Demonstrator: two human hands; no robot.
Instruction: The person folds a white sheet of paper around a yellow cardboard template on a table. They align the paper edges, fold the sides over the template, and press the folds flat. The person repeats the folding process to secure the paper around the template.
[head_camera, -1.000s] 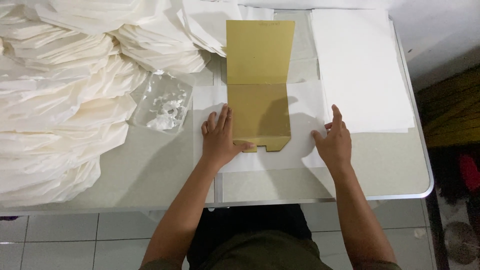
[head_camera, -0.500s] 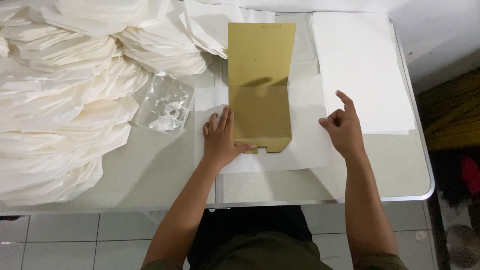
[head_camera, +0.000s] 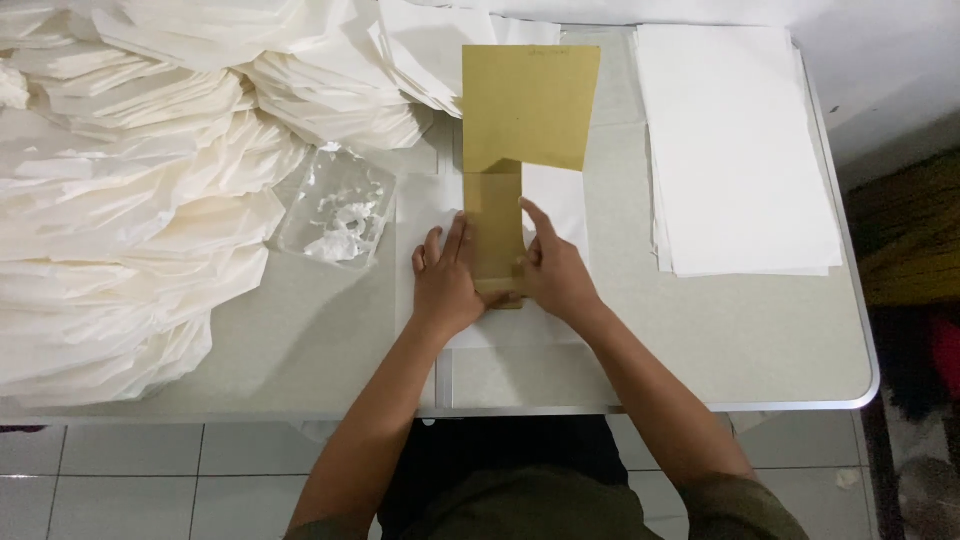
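Left hand (head_camera: 447, 285) and right hand (head_camera: 556, 272), fingers extended flat, press thin white paper (head_camera: 552, 200) against a stiff gold card (head_camera: 528, 110) on the smooth grey surface (head_camera: 720, 330).

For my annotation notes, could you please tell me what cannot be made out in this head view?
- Lower end of the gold card template: covered by the left hand and right hand.
- White sheet beneath the card: its fold state is hidden by the card and both hands.
- Clear plastic bag: contents too small to identify.
- Pile of folded white paper: cut off by the left and top edges.
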